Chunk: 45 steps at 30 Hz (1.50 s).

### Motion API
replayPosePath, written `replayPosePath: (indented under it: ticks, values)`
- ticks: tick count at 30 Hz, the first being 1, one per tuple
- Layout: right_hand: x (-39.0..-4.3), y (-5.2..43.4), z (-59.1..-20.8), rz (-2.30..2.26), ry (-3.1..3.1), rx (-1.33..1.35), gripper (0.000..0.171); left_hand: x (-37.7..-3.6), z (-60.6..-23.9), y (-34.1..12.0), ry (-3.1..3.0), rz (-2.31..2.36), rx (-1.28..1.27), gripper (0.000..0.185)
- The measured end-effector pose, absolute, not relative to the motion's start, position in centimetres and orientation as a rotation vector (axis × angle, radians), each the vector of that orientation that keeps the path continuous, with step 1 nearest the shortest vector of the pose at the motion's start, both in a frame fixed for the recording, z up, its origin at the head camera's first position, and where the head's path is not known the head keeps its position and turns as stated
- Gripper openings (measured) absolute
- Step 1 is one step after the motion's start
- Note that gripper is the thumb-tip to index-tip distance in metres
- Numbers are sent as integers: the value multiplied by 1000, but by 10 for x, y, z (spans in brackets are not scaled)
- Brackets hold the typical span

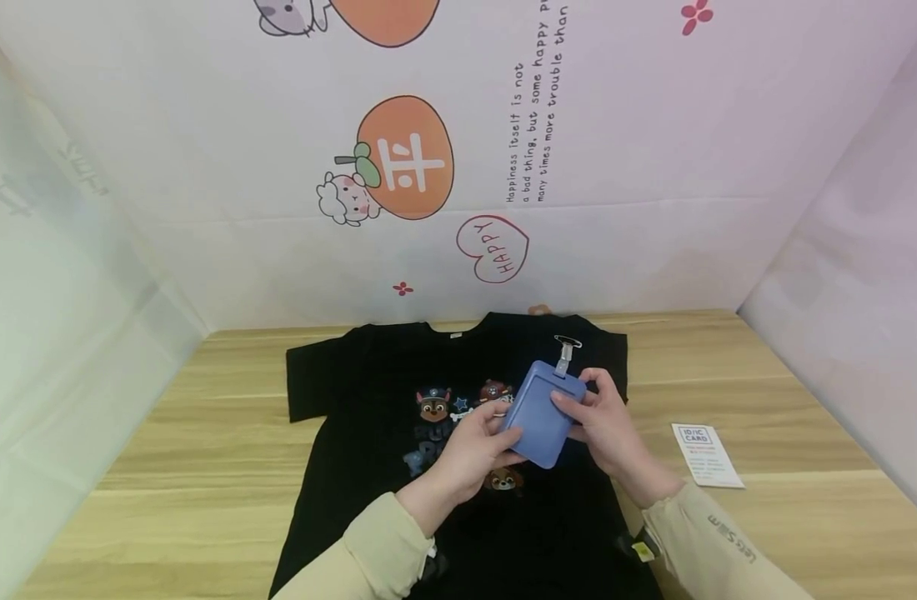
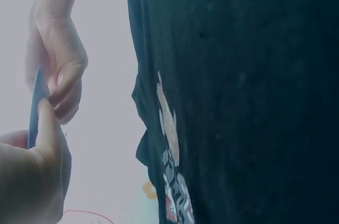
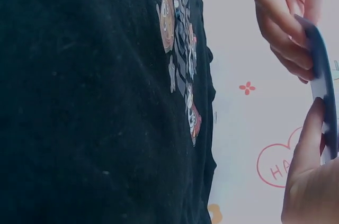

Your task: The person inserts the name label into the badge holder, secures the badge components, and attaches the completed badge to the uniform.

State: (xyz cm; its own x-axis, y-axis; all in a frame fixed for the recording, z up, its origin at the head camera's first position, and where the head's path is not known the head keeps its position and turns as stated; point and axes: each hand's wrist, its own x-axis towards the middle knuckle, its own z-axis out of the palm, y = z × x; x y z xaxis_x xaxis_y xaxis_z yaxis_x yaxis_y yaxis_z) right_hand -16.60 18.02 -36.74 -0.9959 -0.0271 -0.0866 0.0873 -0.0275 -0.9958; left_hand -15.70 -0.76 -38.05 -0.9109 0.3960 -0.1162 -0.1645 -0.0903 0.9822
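A blue badge holder (image 1: 541,419) is pinched between 2 hands (image 1: 471,452) (image 1: 610,429).

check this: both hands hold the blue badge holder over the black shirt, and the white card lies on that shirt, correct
No: the head view shows the white card on the table, beside the black shirt. The left hand and right hand hold the blue badge holder over it.
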Motion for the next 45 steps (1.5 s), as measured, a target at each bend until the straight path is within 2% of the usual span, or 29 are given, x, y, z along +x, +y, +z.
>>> replayPosePath:
  ticks: [7, 12, 20, 27, 34, 40, 45]
  values:
    - [-164, 189, -366, -2174, 2178, 11, 30, -159, -377, -16, 1839, 2064, 261, 36]
    - [-162, 203, -368, -2245, 2210, -35, 24, -158, -373, -24, 1840, 2060, 282, 36]
    - [-160, 223, -370, -2138, 2503, -170, 29, -157, -373, -40, 1872, 2024, 323, 38]
    - [-159, 228, -374, -2019, 2810, -455, 39, -156, -374, -51, 1934, 1934, 331, 36]
    - [-155, 226, -374, -1725, 3063, -601, 51, -152, -371, -64, 1964, 1875, 367, 36]
    - [-155, 221, -377, -1483, 3208, -930, 62, -148, -368, -75, 1986, 1830, 365, 39]
    - [-157, 217, -379, -1272, 3241, -1191, 59, -147, -371, -83, 1968, 1808, 362, 39]
